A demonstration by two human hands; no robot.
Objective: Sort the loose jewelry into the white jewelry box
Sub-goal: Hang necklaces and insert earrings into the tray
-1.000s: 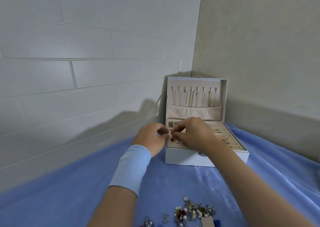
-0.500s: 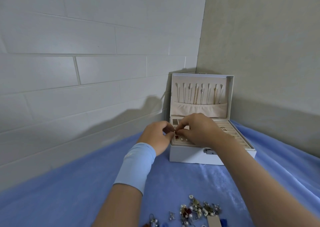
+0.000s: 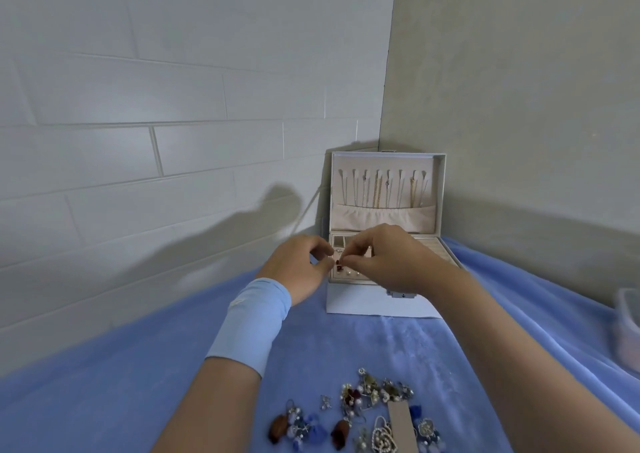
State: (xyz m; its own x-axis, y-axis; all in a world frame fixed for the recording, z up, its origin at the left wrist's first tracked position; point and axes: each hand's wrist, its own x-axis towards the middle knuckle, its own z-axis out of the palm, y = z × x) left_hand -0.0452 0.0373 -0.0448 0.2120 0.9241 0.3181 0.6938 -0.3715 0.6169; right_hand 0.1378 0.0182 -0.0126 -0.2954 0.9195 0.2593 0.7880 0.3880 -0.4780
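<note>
Blue cloth over surface; white brick wall left; beige wall right; translucent container far right

Behind white jewelry box: blocked by upright lid and corner walls. Left and front of box: open blue cloth, down to loose jewelry pile. Over box's front-left compartments: crowded by left hand and right hand, both pinching small red earring. Right-side slots reachable from above. Far right of box: clear container.
</note>
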